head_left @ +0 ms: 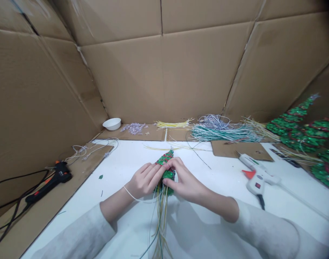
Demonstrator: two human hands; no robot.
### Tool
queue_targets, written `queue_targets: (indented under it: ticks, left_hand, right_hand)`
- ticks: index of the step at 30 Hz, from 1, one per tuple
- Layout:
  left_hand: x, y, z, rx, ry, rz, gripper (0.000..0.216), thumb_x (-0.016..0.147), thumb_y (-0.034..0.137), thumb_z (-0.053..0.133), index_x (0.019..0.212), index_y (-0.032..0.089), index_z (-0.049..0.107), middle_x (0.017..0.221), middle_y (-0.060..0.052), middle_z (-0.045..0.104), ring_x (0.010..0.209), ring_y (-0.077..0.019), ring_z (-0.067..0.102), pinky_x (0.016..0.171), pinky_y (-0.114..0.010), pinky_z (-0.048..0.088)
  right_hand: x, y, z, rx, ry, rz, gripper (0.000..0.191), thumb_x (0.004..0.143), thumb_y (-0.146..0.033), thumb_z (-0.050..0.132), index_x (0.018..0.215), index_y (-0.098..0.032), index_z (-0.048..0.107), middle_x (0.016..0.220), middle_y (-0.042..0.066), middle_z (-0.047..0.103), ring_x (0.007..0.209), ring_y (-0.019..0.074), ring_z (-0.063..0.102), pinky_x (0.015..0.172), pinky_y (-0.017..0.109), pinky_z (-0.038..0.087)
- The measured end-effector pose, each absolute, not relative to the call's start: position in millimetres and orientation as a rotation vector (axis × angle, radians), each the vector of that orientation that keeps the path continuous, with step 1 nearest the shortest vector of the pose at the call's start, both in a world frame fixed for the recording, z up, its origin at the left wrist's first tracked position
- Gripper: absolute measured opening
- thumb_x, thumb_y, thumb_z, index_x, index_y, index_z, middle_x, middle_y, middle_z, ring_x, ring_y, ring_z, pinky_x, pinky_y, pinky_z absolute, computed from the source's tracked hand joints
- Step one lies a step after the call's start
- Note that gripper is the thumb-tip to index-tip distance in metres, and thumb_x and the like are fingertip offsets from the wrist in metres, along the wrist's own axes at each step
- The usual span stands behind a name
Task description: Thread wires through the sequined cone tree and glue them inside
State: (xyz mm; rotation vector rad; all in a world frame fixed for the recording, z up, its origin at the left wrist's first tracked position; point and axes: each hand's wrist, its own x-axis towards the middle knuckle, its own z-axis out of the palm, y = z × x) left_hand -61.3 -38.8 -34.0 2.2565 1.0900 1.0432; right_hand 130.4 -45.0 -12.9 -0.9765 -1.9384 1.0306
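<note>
Two hands are being pressed around one small tree [166,157] at the middle of the tabletop [121,162]: its left side is being gripped by the left hand [143,178], fingers close together, thumb hidden; its other side is being clasped between the bent fingertips and lower thumb of the right hand [184,180]. Green covering and red trim are already being carried near the tip, so the body seems well advanced; loose strands [162,223] are being left trailing toward the near edge, apparently the unfinished part. A white wire [134,198] is being draped across the left wrist, where it could snag. Along the far edge, a bowl [112,124], clear beads [134,128] and green-and-white wires [224,133] are being laid out. A white glue gun [261,175] is being rested toward the right edge, a black glue gun [47,185] along the left edge, and larger trees [296,122] are being stood by the far right corner.
</note>
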Motion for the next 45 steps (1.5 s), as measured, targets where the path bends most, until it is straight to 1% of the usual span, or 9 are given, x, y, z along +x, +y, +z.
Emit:
queue_targets:
  ticks: [4,9,14,20,24,30,36,41,45]
  left_hand:
    - [-59.9,-35.8,-29.6,2.852,0.939,1.081,0.031,0.083,0.014,0.054,0.113,0.015,0.063,0.100,-0.016,0.070,0.090,-0.0253,0.065,0.078,-0.040,0.051]
    - [-53.6,-34.0,-16.7,3.518,0.698,1.096,0.029,0.086,0.008,0.046,0.113,0.004,0.054,0.086,-0.016,0.069,0.076,-0.0209,0.064,0.063,-0.034,0.053]
    - [-50.4,-34.2,-15.4,3.521,0.806,1.044,0.026,0.086,0.011,0.045,0.110,0.002,0.052,0.073,-0.011,0.065,0.064,-0.0181,0.060,0.054,-0.030,0.049]
    - [-37.5,-34.0,-23.0,3.235,1.124,1.188,0.022,0.089,0.017,0.042,0.104,0.010,0.055,0.061,-0.002,0.056,0.053,-0.0146,0.052,0.049,-0.026,0.043]
    - [-30.2,-33.9,-25.2,3.153,1.197,1.189,0.021,0.089,0.024,0.042,0.098,0.012,0.057,0.063,-0.002,0.056,0.054,-0.0143,0.053,0.049,-0.025,0.042]
    - [-31.1,-34.1,-28.0,3.006,1.283,1.110,0.016,0.082,0.015,0.051,0.098,0.017,0.055,0.077,-0.001,0.061,0.065,-0.0139,0.059,0.057,-0.024,0.046]
    - [-31.8,-43.8,-20.6,2.803,1.338,0.906,0.021,0.081,0.015,0.052,0.102,0.019,0.050,0.092,-0.004,0.057,0.080,-0.0162,0.061,0.066,-0.026,0.051]
    - [-37.2,-48.5,-0.1,2.590,1.318,0.711,0.023,0.081,0.017,0.053,0.103,0.019,0.050,0.102,-0.007,0.047,0.076,-0.0139,0.058,0.068,-0.029,0.053]
    - [-42.8,-46.5,15.9,2.381,1.148,0.600,0.020,0.080,0.022,0.057,0.099,0.020,0.053,0.100,-0.004,0.047,0.075,-0.0113,0.057,0.064,-0.024,0.054]
  right_hand:
    - [130.9,-46.0,-13.3,-1.003,-1.972,0.936,0.022,0.074,-0.011,0.054,0.090,-0.019,0.040,0.098,0.006,0.042,0.096,0.0188,0.044,0.090,0.038,0.040]
    - [138.3,-64.2,-2.3,-1.085,-2.106,0.399,0.035,0.073,-0.017,0.065,0.099,-0.015,0.042,0.107,0.012,0.045,0.102,0.0253,0.042,0.086,0.043,0.041]
    - [141.1,-87.9,5.0,-0.877,-2.407,0.197,0.006,0.082,-0.019,0.056,0.086,-0.016,0.054,0.088,0.005,0.059,0.083,0.0222,0.053,0.071,0.038,0.047]
    - [137.2,-91.5,-3.9,-1.090,-2.494,0.224,0.028,0.087,-0.025,0.050,0.112,-0.015,0.056,0.105,0.008,0.062,0.087,0.0230,0.062,0.069,0.037,0.052]
    - [138.5,-92.2,-8.1,-1.187,-2.498,0.068,0.035,0.090,-0.032,0.046,0.119,-0.015,0.054,0.116,0.010,0.060,0.087,0.0241,0.064,0.059,0.034,0.053]
    - [139.0,-93.6,-13.1,-1.227,-2.547,-0.072,0.037,0.091,-0.035,0.044,0.118,-0.011,0.055,0.119,0.013,0.061,0.087,0.0230,0.066,0.052,0.029,0.051]
    - [137.5,-96.1,-14.3,-1.231,-2.633,-0.139,0.039,0.093,-0.033,0.039,0.121,-0.009,0.053,0.122,0.014,0.059,0.066,0.0168,0.065,0.043,0.028,0.045]
    - [137.0,-96.4,-16.9,-1.213,-2.649,-0.185,0.040,0.093,-0.034,0.039,0.121,-0.009,0.051,0.121,0.015,0.059,0.065,0.0165,0.065,0.040,0.028,0.041]
    - [136.3,-94.6,-19.6,-1.197,-2.633,-0.199,0.037,0.091,-0.034,0.045,0.117,-0.009,0.053,0.111,0.012,0.063,0.067,0.0179,0.064,0.039,0.029,0.039]
